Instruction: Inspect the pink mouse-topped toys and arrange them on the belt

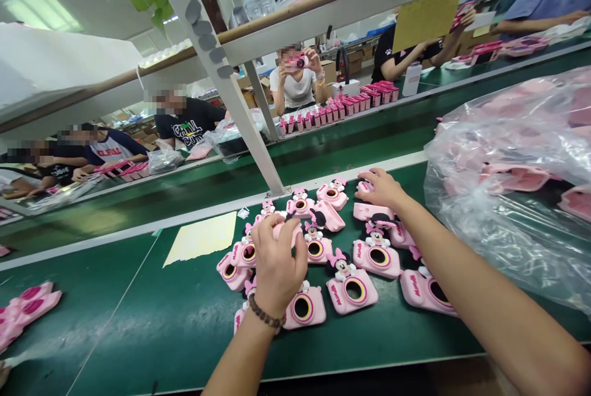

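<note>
At the far left edge of the green worktop [133, 322] lies one group of pink pieces [32, 310], overlapping too much to count. Next come one yellow sheet [202, 239] and one small white slip [243, 212]. Then the pink cases [340, 295] with mouse figures crowd together in front of the wearer; nine show a round hole, and several more are partly hidden, so the total cannot be told. One clear bag [503, 242] at the right bulges with more pink parts.

A wide stretch of green runs from the left group to the cases, with a narrower strip between the cases and the near edge. A pale rail [203, 222] borders the far side, one slanted post [231, 91] rising from it behind the cases. On the right, the bag closes in beside the forearm.

The left hand [278, 260], above the cases, is curled with thumb and fingers around a held case [287, 234]. The right hand [385, 189] reaches to the back, fingers bent over a rear case [364, 187] and touching it; whether it grips cannot be told.
</note>
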{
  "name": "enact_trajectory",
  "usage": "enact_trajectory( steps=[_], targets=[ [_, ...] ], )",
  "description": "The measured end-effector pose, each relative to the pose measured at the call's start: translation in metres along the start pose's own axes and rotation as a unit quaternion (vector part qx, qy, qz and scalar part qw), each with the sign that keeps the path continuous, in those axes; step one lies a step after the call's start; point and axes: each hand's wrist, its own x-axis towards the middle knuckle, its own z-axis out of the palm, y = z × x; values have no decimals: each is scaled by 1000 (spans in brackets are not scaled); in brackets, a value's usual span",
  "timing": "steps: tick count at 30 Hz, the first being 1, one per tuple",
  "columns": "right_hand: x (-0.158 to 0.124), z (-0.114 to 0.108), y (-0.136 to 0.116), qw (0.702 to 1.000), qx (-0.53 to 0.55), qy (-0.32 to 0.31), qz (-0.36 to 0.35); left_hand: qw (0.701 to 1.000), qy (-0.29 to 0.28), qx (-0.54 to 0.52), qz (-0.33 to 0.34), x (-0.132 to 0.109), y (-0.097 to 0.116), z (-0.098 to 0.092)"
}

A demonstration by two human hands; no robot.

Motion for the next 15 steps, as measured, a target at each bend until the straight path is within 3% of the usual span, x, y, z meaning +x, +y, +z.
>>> enact_trajectory(
  steps=[2,6,9,12,15],
  targets=[
    [-1,-1,0,1000,1,-4,0,999,-10,37,12,10,-1,6],
    [-2,-3,-2,1000,6,-4,3,980,-182,80,-3,4,-8,36],
    [-3,-4,-4,1000,10,-6,3,966,-246,81,0,-6,-13,51],
    [-3,-6,-5,1000,12,-7,7,956,-281,79,0,-4,-12,42],
    [-4,-7,-6,1000,12,-5,8,954,-296,46,7,-6,3,13]
  ],
)
